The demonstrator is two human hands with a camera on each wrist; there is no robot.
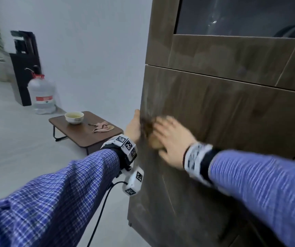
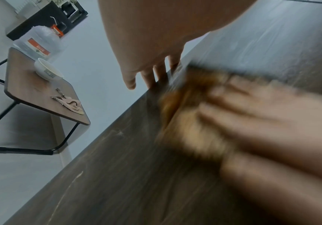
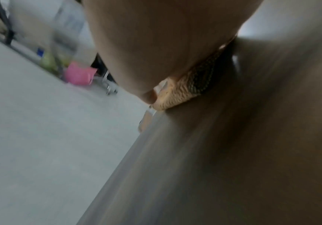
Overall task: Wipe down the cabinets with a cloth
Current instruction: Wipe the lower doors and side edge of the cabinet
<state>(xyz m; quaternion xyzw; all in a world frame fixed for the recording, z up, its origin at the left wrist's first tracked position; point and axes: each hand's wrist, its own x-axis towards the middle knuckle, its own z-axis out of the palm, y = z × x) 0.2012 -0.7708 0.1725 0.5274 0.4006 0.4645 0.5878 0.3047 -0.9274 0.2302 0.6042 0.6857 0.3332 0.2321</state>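
A tall dark wooden cabinet (image 1: 232, 113) fills the right side of the head view. My right hand (image 1: 169, 138) presses a tan and brown cloth (image 1: 154, 142) flat against the lower door near its left edge; hand and cloth are motion-blurred. In the left wrist view the cloth (image 2: 193, 130) sits under the blurred right hand (image 2: 262, 121). The right wrist view shows the cloth (image 3: 177, 94) squeezed between palm and wood. My left hand (image 1: 133, 127) rests against the cabinet's left side edge, its fingers (image 2: 161, 73) straight and touching the corner.
A low brown table (image 1: 82, 139) stands on the floor to the left, with a white bowl (image 1: 74, 117) and a crumpled pink rag (image 1: 102, 127) on it. Behind it stand a large water bottle (image 1: 42, 95) and a black dispenser (image 1: 24, 56). A cable hangs from my left wrist.
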